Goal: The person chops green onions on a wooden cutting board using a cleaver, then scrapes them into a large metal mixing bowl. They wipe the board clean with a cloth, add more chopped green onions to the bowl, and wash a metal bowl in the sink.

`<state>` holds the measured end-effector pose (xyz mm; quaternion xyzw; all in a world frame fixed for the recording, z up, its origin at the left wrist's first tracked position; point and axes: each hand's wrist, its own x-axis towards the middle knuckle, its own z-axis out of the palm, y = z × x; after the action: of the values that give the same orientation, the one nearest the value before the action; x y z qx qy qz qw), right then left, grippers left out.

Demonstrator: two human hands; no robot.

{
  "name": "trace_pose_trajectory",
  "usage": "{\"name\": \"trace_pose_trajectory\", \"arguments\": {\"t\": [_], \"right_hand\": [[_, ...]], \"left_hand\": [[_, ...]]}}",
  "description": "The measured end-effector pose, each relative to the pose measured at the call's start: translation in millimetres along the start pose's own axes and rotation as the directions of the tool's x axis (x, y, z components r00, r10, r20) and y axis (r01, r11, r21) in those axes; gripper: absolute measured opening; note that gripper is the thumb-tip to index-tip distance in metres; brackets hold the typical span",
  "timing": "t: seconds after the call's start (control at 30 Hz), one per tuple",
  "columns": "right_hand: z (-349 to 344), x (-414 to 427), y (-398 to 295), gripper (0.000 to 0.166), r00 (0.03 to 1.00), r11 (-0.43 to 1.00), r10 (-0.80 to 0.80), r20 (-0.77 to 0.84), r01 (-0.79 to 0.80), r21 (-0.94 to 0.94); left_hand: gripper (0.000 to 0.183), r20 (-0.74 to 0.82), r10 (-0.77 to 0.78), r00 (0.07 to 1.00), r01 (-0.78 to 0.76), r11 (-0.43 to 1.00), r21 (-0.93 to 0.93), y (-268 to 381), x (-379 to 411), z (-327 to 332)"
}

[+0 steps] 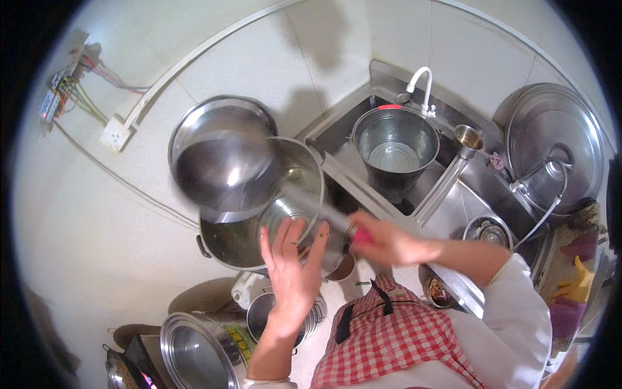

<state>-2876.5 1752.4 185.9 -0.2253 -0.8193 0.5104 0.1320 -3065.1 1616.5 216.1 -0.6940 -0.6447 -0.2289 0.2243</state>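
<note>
My right hand (384, 238), blurred by motion, grips the red end of a long metal handle. At the far end of that handle is a large round metal ladle or pan (226, 170), which looks tilted over the left part of a big stainless pot (206, 238) and partly hides it. Held above the near rim of this pot, my left hand (294, 262) has its fingers spread, holds nothing, and bears small green bits. Behind the ladle or pan, a round shiny metal lid or basin (218, 109) stands near the wall.
A metal bucket (398, 141) is in the double sink, beneath a white faucet (420, 80). At right, a large round lid (559, 146) leans by the wall. Smaller pots (194, 350) stand at lower left. Yellow and purple gloves (576, 287) hang at far right.
</note>
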Motion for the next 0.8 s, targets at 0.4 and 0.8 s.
{"name": "trace_pose_trajectory", "arguments": {"t": [0.4, 0.8], "right_hand": [[-241, -21, 250, 0.022, 0.848, 0.211, 0.119, -0.516, -0.529, -0.822], [-233, -8, 229, 0.020, 0.806, 0.527, 0.590, 0.041, -0.423, 0.737]], "left_hand": [[0.036, 0.363, -0.200, 0.910, 0.329, 0.882, -0.337, 34, -79, 96], [0.029, 0.421, -0.290, 0.860, 0.468, 0.779, -0.418, 48, -97, 122]]}}
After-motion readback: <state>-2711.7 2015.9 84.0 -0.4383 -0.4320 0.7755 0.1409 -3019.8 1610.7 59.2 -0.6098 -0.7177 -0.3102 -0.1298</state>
